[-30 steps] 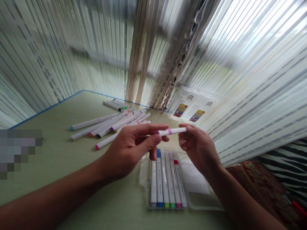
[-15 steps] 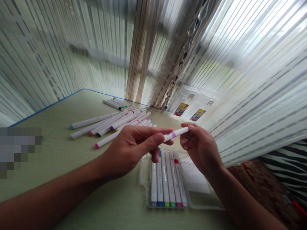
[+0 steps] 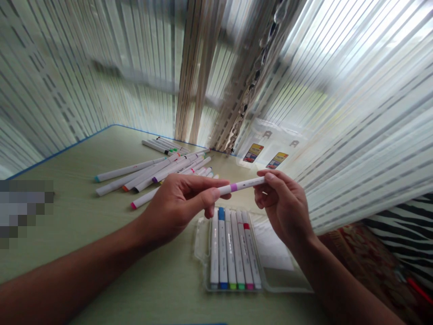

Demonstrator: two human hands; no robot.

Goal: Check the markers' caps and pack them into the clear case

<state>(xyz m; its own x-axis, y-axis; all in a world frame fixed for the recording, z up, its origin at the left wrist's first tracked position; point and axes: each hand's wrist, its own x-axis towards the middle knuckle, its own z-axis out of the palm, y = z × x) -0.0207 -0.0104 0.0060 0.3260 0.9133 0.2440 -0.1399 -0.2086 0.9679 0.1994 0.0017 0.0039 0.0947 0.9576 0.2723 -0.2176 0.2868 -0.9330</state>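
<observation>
A white marker (image 3: pixel 248 183) with a purple band spans the gap between my two hands, slightly tilted up to the right. My left hand (image 3: pixel 184 196) pinches its left end between thumb and fingers. With thumb and fingertips, my right hand (image 3: pixel 286 198) grips the other end. Below them an open clear plastic case (image 3: pixel 206 289) lies on the table, and several white markers (image 3: pixel 232 253) stand side by side in its left half. The case's right half (image 3: pixel 287 275) is partly covered by my right forearm.
On the green table (image 3: pixel 67 180), a loose pile of white markers (image 3: pixel 145 174) with coloured ends lies behind my left hand. Another clear case (image 3: pixel 267 146) with two yellow labels stands by the curtain (image 3: pixel 135 67). Zebra-striped cloth (image 3: pixel 402 234) is at the right.
My left hand has shifted left along the marker, so more of its white barrel shows between my hands. The right hand keeps its hold. The whole view has moved slightly.
</observation>
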